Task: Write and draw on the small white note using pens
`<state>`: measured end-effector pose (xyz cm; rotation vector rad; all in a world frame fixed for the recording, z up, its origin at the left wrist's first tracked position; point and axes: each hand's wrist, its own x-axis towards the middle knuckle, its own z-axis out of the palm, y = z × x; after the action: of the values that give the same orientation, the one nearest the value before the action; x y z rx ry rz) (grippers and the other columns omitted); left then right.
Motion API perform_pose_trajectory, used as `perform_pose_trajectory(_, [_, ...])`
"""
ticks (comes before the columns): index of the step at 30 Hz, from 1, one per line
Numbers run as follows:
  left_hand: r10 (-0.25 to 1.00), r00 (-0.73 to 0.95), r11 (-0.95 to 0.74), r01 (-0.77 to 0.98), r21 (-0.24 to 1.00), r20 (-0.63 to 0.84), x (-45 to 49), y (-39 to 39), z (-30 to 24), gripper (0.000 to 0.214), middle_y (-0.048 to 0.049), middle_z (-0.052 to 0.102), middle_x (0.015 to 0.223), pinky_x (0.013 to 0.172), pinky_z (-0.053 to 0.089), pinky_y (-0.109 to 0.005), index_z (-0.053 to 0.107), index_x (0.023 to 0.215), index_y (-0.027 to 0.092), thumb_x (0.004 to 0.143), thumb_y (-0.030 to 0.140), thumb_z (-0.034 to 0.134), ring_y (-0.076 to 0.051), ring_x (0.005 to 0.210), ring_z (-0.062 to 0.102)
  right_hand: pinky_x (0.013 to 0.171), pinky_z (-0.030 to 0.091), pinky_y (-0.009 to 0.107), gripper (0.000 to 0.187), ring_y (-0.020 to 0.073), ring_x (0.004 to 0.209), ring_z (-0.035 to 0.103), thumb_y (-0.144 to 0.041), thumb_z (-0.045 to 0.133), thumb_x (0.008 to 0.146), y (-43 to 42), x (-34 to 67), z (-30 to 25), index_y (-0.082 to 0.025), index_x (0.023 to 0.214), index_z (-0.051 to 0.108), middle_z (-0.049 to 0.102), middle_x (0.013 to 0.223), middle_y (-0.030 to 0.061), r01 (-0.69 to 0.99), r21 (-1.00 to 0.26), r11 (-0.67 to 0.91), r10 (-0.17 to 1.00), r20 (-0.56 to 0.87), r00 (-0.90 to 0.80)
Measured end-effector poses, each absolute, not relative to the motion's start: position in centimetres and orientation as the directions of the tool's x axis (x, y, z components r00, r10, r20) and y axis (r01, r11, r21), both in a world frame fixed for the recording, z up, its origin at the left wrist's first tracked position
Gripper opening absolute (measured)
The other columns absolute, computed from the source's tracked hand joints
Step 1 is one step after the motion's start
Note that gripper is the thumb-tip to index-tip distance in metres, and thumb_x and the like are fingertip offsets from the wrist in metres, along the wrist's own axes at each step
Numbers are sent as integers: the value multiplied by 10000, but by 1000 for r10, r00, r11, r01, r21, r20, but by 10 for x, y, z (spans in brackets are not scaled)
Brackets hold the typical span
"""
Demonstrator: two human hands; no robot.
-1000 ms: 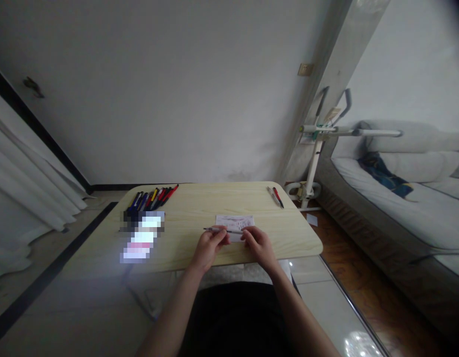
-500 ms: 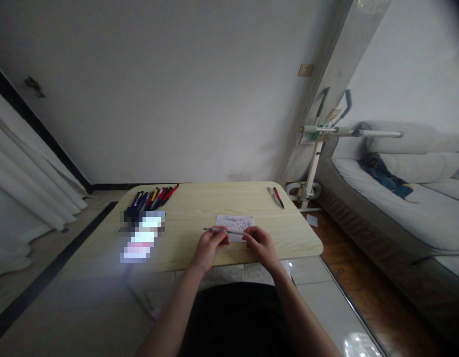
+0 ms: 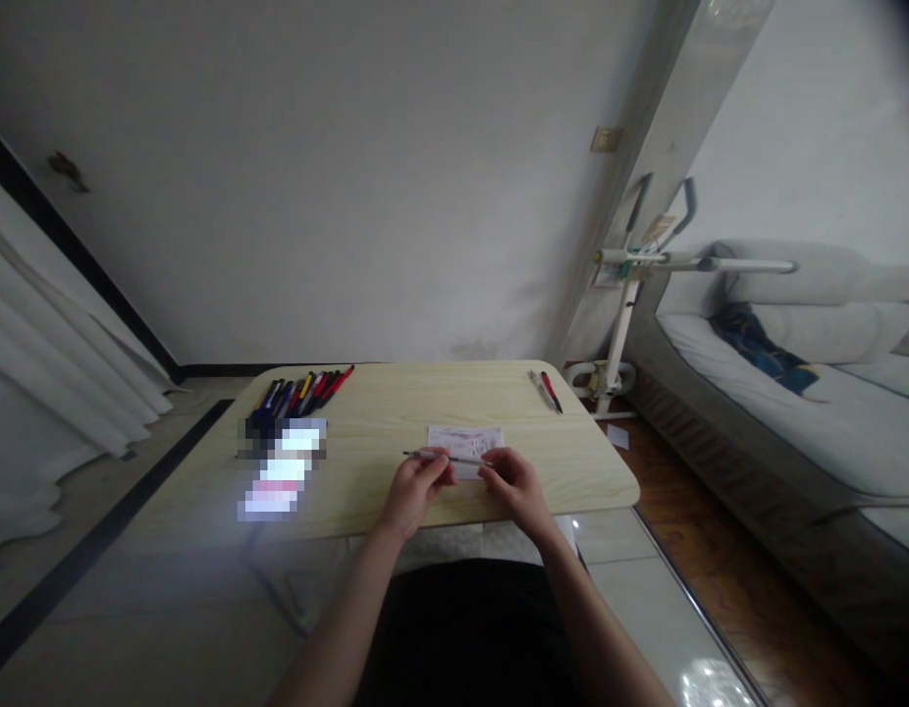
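Jointly, left hand (image 3: pixel 416 487), right hand (image 3: pixel 516 485), pinching 1 pen (image 3: pixel 464 460), forearms (image 3: pixel 357 599) angled inward.

pale wall (image 3: pixel 388 196) | white curtain (image 3: pixel 57 344) left | grey sofa (image 3: pixel 829 432) right | brown floor (image 3: pixel 690 535) beside sofa

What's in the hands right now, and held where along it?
A pen. The left hand holds it near the middle; the right hand has its fingers at the right end, whether gripping or just touching is unclear.

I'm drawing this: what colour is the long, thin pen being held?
The long, thin pen looks whitish, dark-tipped; best in the head view.
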<state>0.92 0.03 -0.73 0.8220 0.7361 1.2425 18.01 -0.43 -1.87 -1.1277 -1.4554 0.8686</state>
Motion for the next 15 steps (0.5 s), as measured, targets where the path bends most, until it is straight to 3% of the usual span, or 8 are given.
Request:
perform_pose_trajectory(9, [985,165,126,-504,855,-49,10,-1,-6,222,-19,594,663,624,420,-247,587,851,110,677,242,629,-108,603,552,494,388,221,226,114,525,495,-363,482,781,-7,179,-12,-154,737,557,571,602,15,230,-930,285,958,282,-48])
perform_pose_trajectory(15, [984,175,122,-516,848,-36,10,0,-8,207,-21,594,662,617,417,-239,587,846,107,684,229,622,-103,591,552,494,394,225,264,118,542,490,-354,574,712,-6,178,-17,-165,895,551,567,662,13,245,-922,299,952,304,-18])
